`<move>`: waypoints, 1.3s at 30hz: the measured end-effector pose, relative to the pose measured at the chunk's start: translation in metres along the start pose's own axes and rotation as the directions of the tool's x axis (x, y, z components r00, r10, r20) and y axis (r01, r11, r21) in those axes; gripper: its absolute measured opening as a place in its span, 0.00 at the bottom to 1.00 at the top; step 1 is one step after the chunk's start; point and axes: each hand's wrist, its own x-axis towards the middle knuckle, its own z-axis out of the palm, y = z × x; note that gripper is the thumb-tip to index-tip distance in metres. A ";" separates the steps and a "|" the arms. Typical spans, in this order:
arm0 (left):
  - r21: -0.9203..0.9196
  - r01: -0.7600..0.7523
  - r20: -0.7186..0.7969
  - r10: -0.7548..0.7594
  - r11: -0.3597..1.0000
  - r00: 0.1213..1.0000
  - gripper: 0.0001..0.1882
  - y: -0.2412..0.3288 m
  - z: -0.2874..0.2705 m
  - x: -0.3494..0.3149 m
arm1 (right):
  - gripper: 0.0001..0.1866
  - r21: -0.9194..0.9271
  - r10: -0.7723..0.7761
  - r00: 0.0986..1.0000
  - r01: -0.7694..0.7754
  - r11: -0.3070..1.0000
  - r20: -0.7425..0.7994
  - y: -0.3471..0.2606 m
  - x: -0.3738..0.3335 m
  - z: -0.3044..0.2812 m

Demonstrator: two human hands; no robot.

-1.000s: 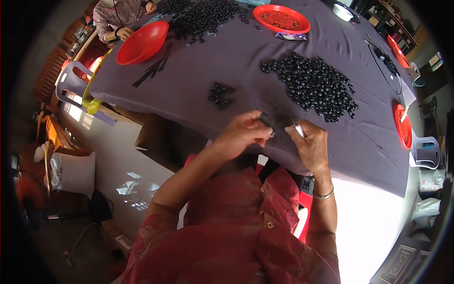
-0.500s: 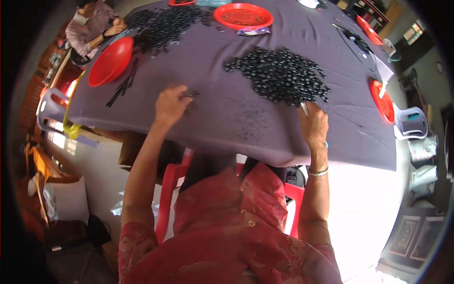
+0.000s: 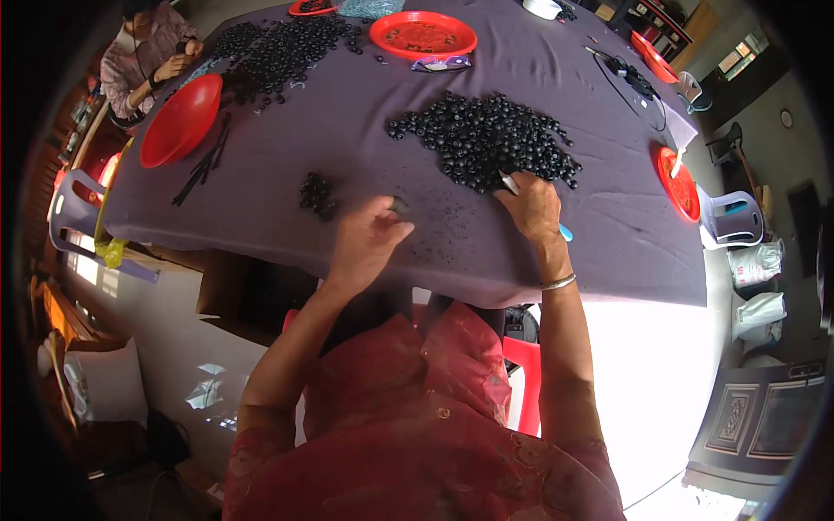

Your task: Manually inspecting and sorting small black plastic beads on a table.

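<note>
A wide pile of black beads (image 3: 486,139) lies on the cloth-covered table in front of me. At its near edge my right hand (image 3: 534,208) is closed around a small knife (image 3: 509,182); the pale blade pokes out past the fingers and a blue handle end shows by the wrist. My left hand (image 3: 369,239) is over the cloth left of the pile, thumb and forefinger apart. A dark spot shows at its forefinger tip, too blurred to name. Beyond that hand sits a small heap of black beads (image 3: 317,195). Dark crumbs (image 3: 447,221) are scattered between my hands.
A red bowl (image 3: 182,122) and thin black strips (image 3: 204,165) lie at left. Farther back are a red tray (image 3: 423,36), purple-framed glasses (image 3: 441,63) and another bead pile (image 3: 278,56). A co-worker (image 3: 143,61) sits far left. A red plate (image 3: 678,184) is at right.
My left hand has moved right and nearer to me, away from the small heap, which is now uncovered. The right hand stays at the pile's edge with the knife. The whole view has shifted slightly.
</note>
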 end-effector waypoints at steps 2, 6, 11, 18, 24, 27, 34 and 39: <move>-0.036 0.005 0.014 -0.005 0.999 1.000 0.09 0.004 0.003 -0.002 | 0.12 0.007 0.003 1.000 -0.003 1.000 0.007 -0.006 -0.002 -0.005; -0.116 0.180 0.152 -0.162 0.977 0.975 0.05 0.031 0.000 -0.011 | 0.10 0.396 -0.167 0.984 0.174 0.901 -0.053 -0.047 -0.021 -0.029; -0.438 0.393 0.299 -0.281 0.809 0.912 0.08 0.040 0.006 -0.013 | 0.12 0.654 -0.342 0.939 0.228 0.722 0.050 -0.090 -0.048 -0.033; -0.437 0.440 0.392 -0.274 0.785 0.878 0.07 0.042 0.001 -0.016 | 0.13 0.783 -0.353 0.935 0.198 0.590 0.030 -0.094 -0.058 -0.019; -0.612 0.463 0.425 -0.226 0.642 0.876 0.10 0.036 0.006 -0.022 | 0.13 0.847 -0.324 0.945 0.203 0.492 -0.038 -0.090 -0.063 -0.013; -0.627 0.478 0.443 -0.223 0.615 0.868 0.10 0.031 0.004 -0.024 | 0.14 0.818 -0.350 0.933 0.263 0.512 -0.081 -0.088 -0.063 -0.010; -0.692 0.470 0.461 -0.166 0.547 0.872 0.08 0.034 0.010 -0.027 | 0.14 0.797 -0.352 0.933 0.270 0.540 -0.078 -0.095 -0.066 -0.017; -0.715 0.473 0.489 -0.116 0.515 0.864 0.09 0.033 0.008 -0.026 | 0.14 0.886 -0.369 0.928 0.212 0.412 -0.050 -0.094 -0.067 -0.010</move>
